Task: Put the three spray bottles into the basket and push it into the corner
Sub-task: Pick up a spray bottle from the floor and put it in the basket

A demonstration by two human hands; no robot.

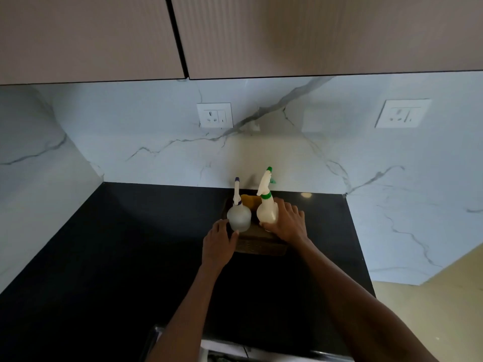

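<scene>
Left hand: laid against the left side of the basket, thumb by the clear bottle; whether it grips the rim cannot be told. Right hand: fingers spread over the basket's right edge, thumb touching the white bottle; grip likewise unclear. Basket: dark, on the black counter, close to the marble back wall. Contents: clear bottle, purple nozzle, upright; white bottle, green collar, upright; a yellow item behind them, mostly hidden. Two sockets on the wall; cabinets overhead.
</scene>
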